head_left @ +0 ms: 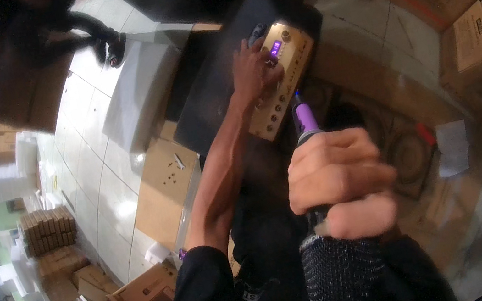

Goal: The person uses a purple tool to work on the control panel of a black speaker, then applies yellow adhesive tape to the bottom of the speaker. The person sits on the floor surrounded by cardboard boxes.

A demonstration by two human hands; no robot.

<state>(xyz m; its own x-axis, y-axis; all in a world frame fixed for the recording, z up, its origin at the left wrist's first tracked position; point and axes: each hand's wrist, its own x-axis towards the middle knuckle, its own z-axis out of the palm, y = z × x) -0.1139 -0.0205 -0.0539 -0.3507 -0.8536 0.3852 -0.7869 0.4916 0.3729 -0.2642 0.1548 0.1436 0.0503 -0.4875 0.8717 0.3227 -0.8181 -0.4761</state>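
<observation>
My left hand [252,75] reaches over the gold control panel [289,59] of a black boxy audio unit [208,108]. Its fingers are bent and apart, with fingertips on the panel beside a small lit purple display [276,49]. Several round knobs run along the panel; the hand covers part of it. Closer to me, my right hand [341,175] is wrapped round a microphone [305,115]. The microphone's purple tail end points away toward the panel, and its black mesh head [341,271] hangs below my fist.
Beside the unit lies a flat cardboard piece [164,185] with small loose parts. A white foam block [139,94] rests on the tiled floor. Cardboard boxes [478,60] stand at the right, and more boxes [145,300] at the lower left. Another person's dark-clothed arm [90,32] shows at the upper left.
</observation>
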